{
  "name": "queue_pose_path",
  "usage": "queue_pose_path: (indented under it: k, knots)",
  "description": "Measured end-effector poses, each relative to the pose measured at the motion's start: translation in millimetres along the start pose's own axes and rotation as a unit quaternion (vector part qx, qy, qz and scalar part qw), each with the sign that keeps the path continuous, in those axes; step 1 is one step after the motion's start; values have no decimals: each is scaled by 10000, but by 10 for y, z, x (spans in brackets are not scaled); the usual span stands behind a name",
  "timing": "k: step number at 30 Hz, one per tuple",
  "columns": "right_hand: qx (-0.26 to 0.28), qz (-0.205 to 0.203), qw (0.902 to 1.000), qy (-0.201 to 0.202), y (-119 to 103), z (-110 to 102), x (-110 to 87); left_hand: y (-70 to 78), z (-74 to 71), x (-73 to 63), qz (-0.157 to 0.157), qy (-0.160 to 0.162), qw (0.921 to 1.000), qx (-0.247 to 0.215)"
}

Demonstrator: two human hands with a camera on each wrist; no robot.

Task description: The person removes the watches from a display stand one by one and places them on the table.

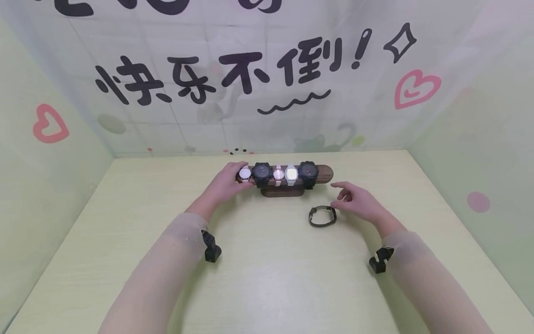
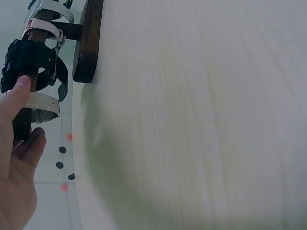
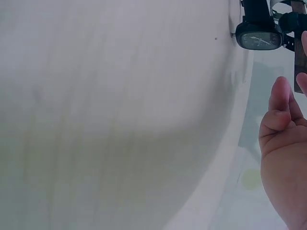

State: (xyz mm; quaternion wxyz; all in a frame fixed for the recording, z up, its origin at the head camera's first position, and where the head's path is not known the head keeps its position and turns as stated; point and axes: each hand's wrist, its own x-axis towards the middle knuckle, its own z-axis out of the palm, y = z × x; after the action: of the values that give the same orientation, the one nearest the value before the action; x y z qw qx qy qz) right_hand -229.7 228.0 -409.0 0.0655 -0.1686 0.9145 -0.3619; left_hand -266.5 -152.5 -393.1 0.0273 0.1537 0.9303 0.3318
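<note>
a: what is the left hand [image 1: 227, 182] doing?

b: grasping the left end of a wooden watch stand [image 1: 326, 174], thumb on one side of the bar, fingers on the other.

a: and where is that stand?

b: near the far edge of the tabletop [image 1: 258, 278], roughly midway between the left and right edges. its bar runs along that far edge, above a wooden foot [image 1: 282, 192].

a: what does the bar carry?

b: five watches in a row. from the left: a white-strapped watch with a pale round dial [image 1: 245, 173], a chunky black watch [image 1: 262, 172], a small watch with a pink dial [image 1: 278, 174], a white watch with a squarish case [image 1: 291, 174], and a second chunky black watch [image 1: 308, 170].

a: is the right hand [image 1: 359, 200] clenched on anything?

b: no, it's released, fingers loosely bent. it's just beside a loose black watch [image 3: 260, 39] with a rounded rectangular dial. i can't tell from the head view whether a fingertip touches it.

a: where's that one?

b: on the tabletop, right of the middle, nearer the near edge than the stand is, its strap forming a loop.
</note>
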Motion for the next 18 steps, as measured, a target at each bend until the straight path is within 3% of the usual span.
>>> queue_pose_path:
  k: [18]
  knots:
    - [-212,95,9992,320,-155,-76,128,8,-5,-10,-24,-38,10000,57]
